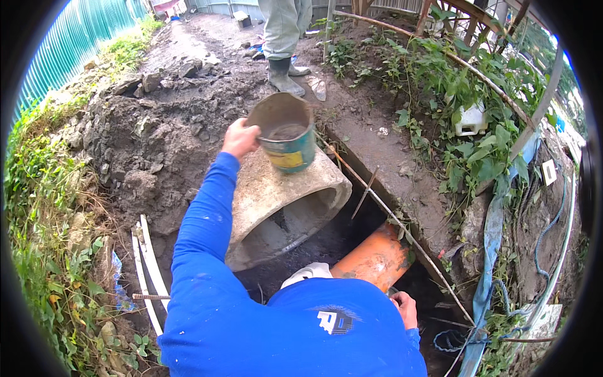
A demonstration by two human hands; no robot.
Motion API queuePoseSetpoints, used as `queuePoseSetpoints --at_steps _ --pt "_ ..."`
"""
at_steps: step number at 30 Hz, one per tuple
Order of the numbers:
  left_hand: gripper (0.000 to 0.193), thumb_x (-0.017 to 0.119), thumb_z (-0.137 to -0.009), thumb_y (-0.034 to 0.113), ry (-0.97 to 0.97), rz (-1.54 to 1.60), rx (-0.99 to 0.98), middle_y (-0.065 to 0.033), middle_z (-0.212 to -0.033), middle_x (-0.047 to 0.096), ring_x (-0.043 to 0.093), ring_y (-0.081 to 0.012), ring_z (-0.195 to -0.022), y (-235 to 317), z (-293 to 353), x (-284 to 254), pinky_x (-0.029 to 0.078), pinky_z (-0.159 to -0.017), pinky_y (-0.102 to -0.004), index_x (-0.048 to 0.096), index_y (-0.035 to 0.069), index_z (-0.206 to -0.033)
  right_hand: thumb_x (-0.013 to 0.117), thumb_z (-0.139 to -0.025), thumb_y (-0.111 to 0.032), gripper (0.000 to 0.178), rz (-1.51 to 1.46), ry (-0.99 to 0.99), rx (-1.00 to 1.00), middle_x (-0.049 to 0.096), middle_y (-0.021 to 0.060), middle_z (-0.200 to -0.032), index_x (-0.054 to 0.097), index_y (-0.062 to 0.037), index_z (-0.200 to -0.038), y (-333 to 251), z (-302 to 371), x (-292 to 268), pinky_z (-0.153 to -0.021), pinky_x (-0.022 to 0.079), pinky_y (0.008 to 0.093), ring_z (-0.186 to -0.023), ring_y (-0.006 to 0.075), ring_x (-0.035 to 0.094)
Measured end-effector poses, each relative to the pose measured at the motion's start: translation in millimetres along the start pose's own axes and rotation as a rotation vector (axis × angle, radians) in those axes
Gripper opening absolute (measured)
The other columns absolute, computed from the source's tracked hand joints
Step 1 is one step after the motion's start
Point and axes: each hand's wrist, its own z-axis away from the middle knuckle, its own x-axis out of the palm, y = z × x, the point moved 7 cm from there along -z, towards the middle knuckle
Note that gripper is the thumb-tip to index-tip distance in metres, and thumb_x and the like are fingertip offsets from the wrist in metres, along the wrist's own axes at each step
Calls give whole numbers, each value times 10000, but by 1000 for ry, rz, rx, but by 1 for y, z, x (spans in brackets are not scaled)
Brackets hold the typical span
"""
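Note:
My left hand (pixel 240 139) is closed on the rim side of a dirty teal bucket (pixel 290 149) with a yellow patch. Mud coats its inside, and it tilts over the top of a large concrete pipe (pixel 270 188); I cannot tell whether they touch. Lower down, my right hand (pixel 407 309) has its fingers curled in, beside the end of a wide orange pipe (pixel 375 256). Whatever those fingers hold, if anything, is hidden. A blue sleeve covers my left arm, and my blue shirt fills the lower middle.
A person in grey trousers and rubber boots (pixel 281 76) stands beyond the bucket. Dark soil (pixel 138 144) is heaped on the left. A concrete ledge (pixel 383 169) and a thin rod (pixel 402 226) border the pit's right. White tubes (pixel 147 270) lie left; blue fabric (pixel 493 251) hangs right.

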Motion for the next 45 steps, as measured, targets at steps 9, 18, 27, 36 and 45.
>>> queuePoseSetpoints --at_steps 9,18,27,36,45 --pt "187 683 -929 172 253 21 -19 -99 -753 651 585 -184 -495 -62 20 -122 435 -425 -342 632 21 -1027 792 -908 -218 230 -12 -43 -67 764 238 -944 772 9 -946 -7 2 12 -829 592 486 -910 413 758" --pt "442 742 -849 348 367 -424 35 -227 -1042 796 760 -354 -1035 -76 -22 -125 576 -929 -457 737 -43 -1054 776 -914 -289 304 -26 -4 -5 787 248 -981 807 5 -980 5 22 15 -890 599 477 -980 401 774" --pt "372 731 -800 163 387 -323 50 -168 -1039 810 769 -260 -972 -67 -34 -133 590 -904 -392 770 -26 -1117 778 -904 -328 350 -106 -9 22 797 244 -989 815 2 -1015 30 40 34 -890 601 481 -972 402 782" --pt "353 775 -840 202 294 -369 -40 -143 -1028 812 766 -228 -956 -68 -22 -147 587 -877 -380 770 -18 -1116 763 -904 -309 340 -91 -12 54 797 247 -994 811 8 -1017 33 40 36 -893 604 477 -970 405 783" --pt "680 852 -892 465 344 -587 -33 -250 -1303 762 730 -361 -1227 -82 -23 -194 549 -1063 -450 709 -33 -1332 771 -919 -323 345 -86 -61 23 796 246 -986 806 5 -1017 24 35 50 -881 604 484 -960 410 782"
